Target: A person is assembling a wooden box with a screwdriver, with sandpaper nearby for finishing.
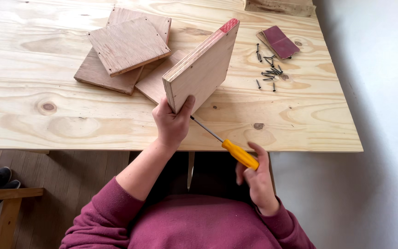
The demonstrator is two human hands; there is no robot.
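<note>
Left grip [173, 122] clasps one upright plywood board [203, 67]; right grip [254, 177] loosely holds one yellow-handled screwdriver [238, 153].

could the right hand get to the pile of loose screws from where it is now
Probably yes: the right hand holds the yellow-handled screwdriver near the table edge, and bare tabletop lies between it and the screws.

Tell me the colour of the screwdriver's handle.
Yellow-orange; the screwdriver handle shows best in the head view, held in the right hand.
</note>
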